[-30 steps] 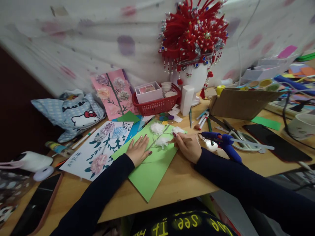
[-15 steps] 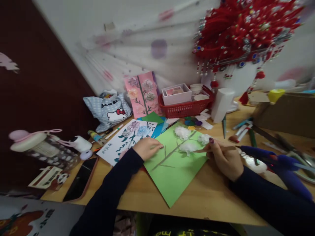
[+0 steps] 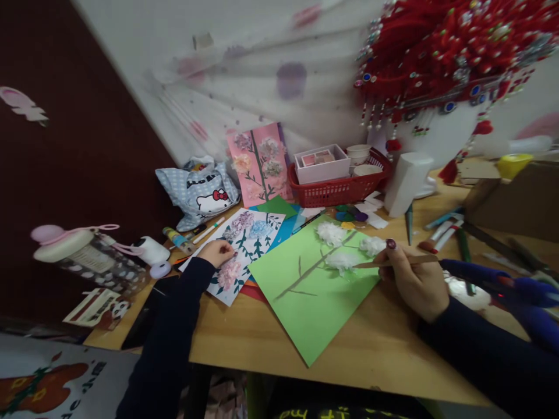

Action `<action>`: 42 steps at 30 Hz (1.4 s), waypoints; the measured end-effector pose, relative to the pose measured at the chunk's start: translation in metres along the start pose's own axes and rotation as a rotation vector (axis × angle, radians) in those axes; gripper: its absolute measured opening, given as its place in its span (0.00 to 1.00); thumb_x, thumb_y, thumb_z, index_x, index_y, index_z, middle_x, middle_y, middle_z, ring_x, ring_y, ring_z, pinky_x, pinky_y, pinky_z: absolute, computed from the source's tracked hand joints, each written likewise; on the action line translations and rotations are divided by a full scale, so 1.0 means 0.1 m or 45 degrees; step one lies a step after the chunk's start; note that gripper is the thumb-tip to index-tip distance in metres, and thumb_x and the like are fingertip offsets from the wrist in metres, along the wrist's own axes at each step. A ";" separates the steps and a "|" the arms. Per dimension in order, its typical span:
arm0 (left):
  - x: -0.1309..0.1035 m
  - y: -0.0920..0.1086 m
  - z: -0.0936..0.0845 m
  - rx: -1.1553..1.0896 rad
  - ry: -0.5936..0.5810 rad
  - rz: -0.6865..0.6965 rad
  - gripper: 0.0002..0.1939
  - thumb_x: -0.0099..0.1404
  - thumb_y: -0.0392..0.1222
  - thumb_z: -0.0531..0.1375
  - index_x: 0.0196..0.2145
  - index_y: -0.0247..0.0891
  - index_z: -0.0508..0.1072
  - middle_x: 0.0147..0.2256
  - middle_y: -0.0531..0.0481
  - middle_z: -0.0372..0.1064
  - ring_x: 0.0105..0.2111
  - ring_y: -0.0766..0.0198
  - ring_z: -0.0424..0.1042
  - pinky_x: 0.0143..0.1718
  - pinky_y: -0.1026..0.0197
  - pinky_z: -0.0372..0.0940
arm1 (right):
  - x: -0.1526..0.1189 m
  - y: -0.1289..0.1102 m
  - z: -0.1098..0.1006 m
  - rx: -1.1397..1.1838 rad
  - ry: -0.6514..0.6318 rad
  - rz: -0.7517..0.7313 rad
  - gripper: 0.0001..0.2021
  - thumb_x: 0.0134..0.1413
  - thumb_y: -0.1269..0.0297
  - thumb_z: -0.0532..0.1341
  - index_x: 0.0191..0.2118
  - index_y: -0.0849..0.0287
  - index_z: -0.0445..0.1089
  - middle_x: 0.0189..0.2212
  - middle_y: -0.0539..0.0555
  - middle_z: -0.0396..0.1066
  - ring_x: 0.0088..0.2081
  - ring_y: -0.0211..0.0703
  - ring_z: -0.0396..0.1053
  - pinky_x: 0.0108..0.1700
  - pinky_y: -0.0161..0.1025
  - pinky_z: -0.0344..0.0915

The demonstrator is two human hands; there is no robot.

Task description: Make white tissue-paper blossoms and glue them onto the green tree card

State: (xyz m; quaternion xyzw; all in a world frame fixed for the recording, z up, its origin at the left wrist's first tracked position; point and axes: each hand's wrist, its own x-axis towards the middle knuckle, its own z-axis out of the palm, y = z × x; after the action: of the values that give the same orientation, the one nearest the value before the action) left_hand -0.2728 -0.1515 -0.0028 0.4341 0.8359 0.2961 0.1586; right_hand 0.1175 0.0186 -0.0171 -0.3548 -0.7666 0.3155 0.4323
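Note:
My left hand (image 3: pixel 216 254) rests over the white flower picture (image 3: pixel 248 250), its fingers curled; whether anything is between them is too small to tell. In my right hand (image 3: pixel 413 282) is a thin wooden stick (image 3: pixel 423 259), its tip touching a white fluffy flower (image 3: pixel 342 262) on the green sheet (image 3: pixel 301 326). Two more white flowers, one upper left (image 3: pixel 331 233) and one beside my right fingers (image 3: pixel 371 245), lie by the grey painted branch (image 3: pixel 312 268).
A blue glue gun (image 3: pixel 493 279) and pens (image 3: pixel 448 235) lie at right. Behind stand a red basket (image 3: pixel 336 191), a pink flower picture (image 3: pixel 257 169) and a white bottle (image 3: pixel 406 183). A patterned bottle (image 3: pixel 91 256) and a dark phone (image 3: pixel 151 311) are at left.
My left hand has left the green sheet and moved left onto the white picture, its fingers now curled. My right hand keeps the stick at the same flower. The view has shifted slightly.

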 end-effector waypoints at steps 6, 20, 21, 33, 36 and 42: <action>-0.08 0.13 -0.19 -0.233 -0.016 0.037 0.19 0.42 0.55 0.64 0.23 0.38 0.65 0.17 0.57 0.64 0.20 0.67 0.64 0.24 0.65 0.60 | -0.03 -0.02 -0.01 0.113 0.029 0.005 0.26 0.61 0.47 0.47 0.22 0.59 0.67 0.12 0.48 0.62 0.15 0.35 0.59 0.19 0.33 0.56; -0.49 1.63 0.45 -0.385 -0.660 0.469 0.09 0.50 0.42 0.66 0.28 0.34 0.74 0.26 0.49 0.75 0.26 0.67 0.72 0.31 0.64 0.67 | -0.01 0.02 0.00 -0.001 -0.020 -0.096 0.25 0.62 0.48 0.46 0.23 0.59 0.66 0.14 0.49 0.64 0.17 0.36 0.62 0.20 0.32 0.56; -0.48 1.70 0.57 -0.359 -0.744 0.487 0.09 0.50 0.40 0.66 0.29 0.34 0.75 0.27 0.48 0.75 0.27 0.66 0.73 0.32 0.64 0.67 | -0.01 0.02 0.00 0.000 -0.007 -0.095 0.25 0.62 0.48 0.46 0.23 0.59 0.66 0.14 0.49 0.64 0.17 0.36 0.62 0.20 0.32 0.56; -0.31 1.95 1.43 -0.148 -0.453 0.622 0.02 0.50 0.35 0.64 0.25 0.34 0.75 0.23 0.52 0.72 0.20 0.71 0.64 0.24 0.68 0.60 | -0.09 -0.08 -0.08 0.141 0.053 -0.252 0.23 0.64 0.56 0.47 0.21 0.60 0.66 0.13 0.47 0.62 0.15 0.32 0.60 0.19 0.30 0.56; -0.32 1.97 1.45 -0.145 -0.416 0.636 0.03 0.51 0.36 0.63 0.26 0.34 0.74 0.23 0.53 0.71 0.20 0.71 0.63 0.24 0.68 0.60 | -0.10 -0.10 -0.08 0.030 -0.049 -0.383 0.22 0.64 0.59 0.48 0.22 0.60 0.67 0.13 0.48 0.63 0.15 0.31 0.60 0.20 0.29 0.56; -0.28 1.84 1.34 -0.069 -0.123 0.751 0.08 0.60 0.39 0.56 0.37 0.35 0.72 0.34 0.48 0.72 0.29 0.67 0.69 0.35 0.62 0.67 | -0.06 -0.09 -0.04 -0.141 -0.023 -0.519 0.20 0.64 0.63 0.48 0.23 0.60 0.66 0.13 0.47 0.64 0.15 0.31 0.61 0.21 0.29 0.56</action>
State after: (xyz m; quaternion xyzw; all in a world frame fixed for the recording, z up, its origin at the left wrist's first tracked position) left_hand -0.0706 -0.0444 0.0100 0.6673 0.6570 0.3306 0.1170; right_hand 0.1211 0.0091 -0.0106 -0.2126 -0.8425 0.1821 0.4602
